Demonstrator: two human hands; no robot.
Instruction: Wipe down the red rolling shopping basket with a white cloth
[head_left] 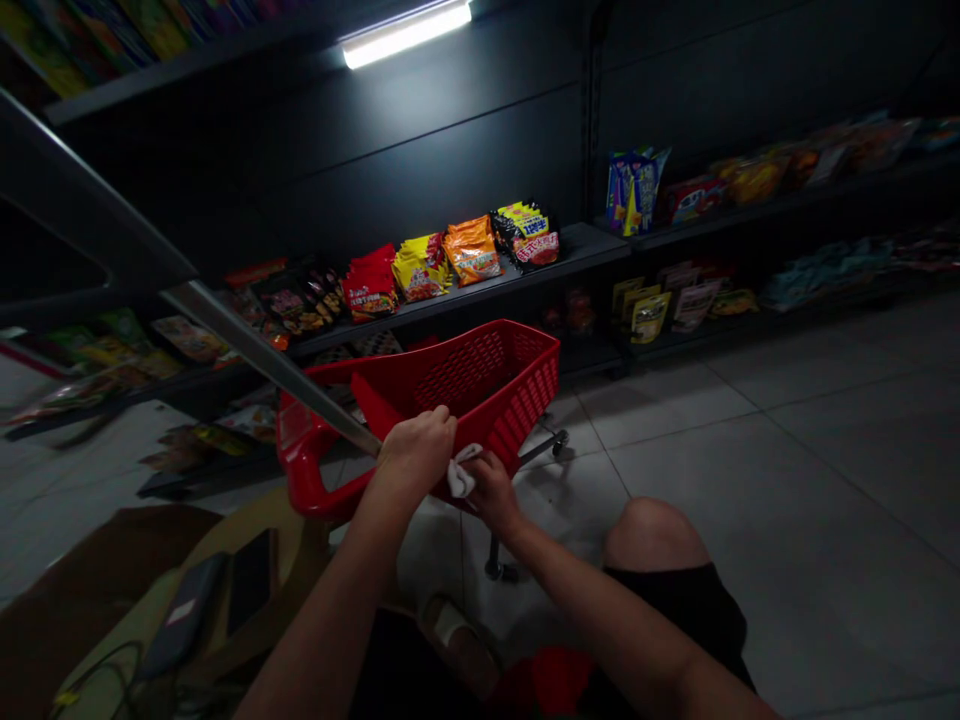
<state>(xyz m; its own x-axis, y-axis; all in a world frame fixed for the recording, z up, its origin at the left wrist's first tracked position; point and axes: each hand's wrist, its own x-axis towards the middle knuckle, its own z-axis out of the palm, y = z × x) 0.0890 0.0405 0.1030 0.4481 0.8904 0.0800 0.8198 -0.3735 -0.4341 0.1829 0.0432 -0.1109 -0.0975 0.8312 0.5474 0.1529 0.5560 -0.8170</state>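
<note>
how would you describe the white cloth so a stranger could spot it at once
Find the dark snack shelf at the back; in front of it stands a red wheeled basket. At its near rim the right hand pinches a small white cloth, beside the left hand. It is the only white thing against the red plastic.

Grey tile floor (pixel 787 450): red cart (pixel 480 385) stands on it mid-scene, on castors. Near left, cardboard (pixel 90 580) lies on the tiles. Far side, dark shelf (pixel 585 245) runs left to right w/ snack pkts (pixel 450 260) in a row; more pkts (pixel 750 180) on the shelf far right.
</note>
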